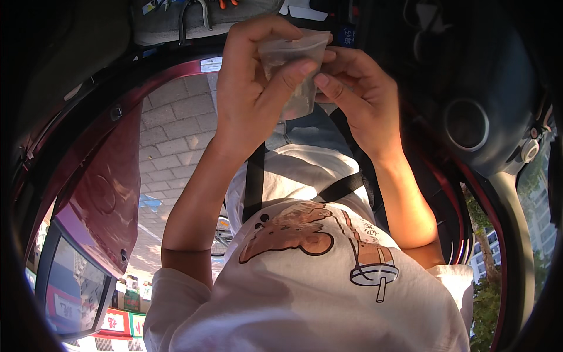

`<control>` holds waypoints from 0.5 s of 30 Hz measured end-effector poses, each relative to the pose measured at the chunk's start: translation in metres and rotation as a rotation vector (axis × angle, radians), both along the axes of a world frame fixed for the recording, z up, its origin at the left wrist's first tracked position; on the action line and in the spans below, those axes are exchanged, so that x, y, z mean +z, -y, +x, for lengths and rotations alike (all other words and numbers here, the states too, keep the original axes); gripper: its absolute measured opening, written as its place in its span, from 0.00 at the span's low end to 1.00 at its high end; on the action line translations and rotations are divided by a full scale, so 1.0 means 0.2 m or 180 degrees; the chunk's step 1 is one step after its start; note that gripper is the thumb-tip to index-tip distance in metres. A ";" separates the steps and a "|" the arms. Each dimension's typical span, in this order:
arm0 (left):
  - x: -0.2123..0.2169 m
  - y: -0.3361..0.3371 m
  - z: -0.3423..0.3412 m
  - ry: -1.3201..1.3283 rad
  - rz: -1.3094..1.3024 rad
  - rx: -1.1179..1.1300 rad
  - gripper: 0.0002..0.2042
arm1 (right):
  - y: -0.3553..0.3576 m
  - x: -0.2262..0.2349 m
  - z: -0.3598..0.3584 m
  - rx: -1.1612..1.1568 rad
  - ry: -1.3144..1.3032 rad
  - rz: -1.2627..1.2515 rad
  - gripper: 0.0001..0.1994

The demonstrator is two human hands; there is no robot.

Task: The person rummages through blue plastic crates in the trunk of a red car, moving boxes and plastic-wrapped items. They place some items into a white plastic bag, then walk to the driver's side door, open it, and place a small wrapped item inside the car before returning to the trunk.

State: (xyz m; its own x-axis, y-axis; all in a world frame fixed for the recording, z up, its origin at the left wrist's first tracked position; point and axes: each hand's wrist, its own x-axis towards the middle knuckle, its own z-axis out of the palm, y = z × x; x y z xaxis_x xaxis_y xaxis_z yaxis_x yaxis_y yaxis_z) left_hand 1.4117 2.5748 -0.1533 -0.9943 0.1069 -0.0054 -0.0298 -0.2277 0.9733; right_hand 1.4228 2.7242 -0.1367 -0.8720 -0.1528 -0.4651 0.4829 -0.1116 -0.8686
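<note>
Both hands are raised in front of my chest around a translucent plastic cup. It is wide at the top and narrows to a rounded bottom, and its rim looks pressed out of round. My left hand grips it from the left, the thumb across its near wall and the fingers curled at the rim. From the other side my right hand closes on it, thumb and fingertips at its right edge. Part of the cup is hidden by the fingers. I cannot tell whether anything is inside.
A dark red car frame curves around me, with a dark panel bearing a round speaker at the right. Beyond the hands lies a grey surface with a black strap. Brick paving shows at the left.
</note>
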 end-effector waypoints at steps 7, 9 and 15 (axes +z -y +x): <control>0.02 0.01 -0.01 0.0215 0.0110 -0.0097 0.11 | 0.01 0.02 -0.01 -0.0082 -0.0062 -0.0012 0.12; 0.02 0.01 -0.01 0.0304 0.0108 -0.0105 0.09 | 0.02 0.03 -0.03 -0.0209 -0.0154 -0.0026 0.13; 0.01 0.03 0.00 0.0256 -0.0150 -0.0146 0.10 | 0.01 0.05 -0.09 -0.0037 -0.0525 0.0180 0.12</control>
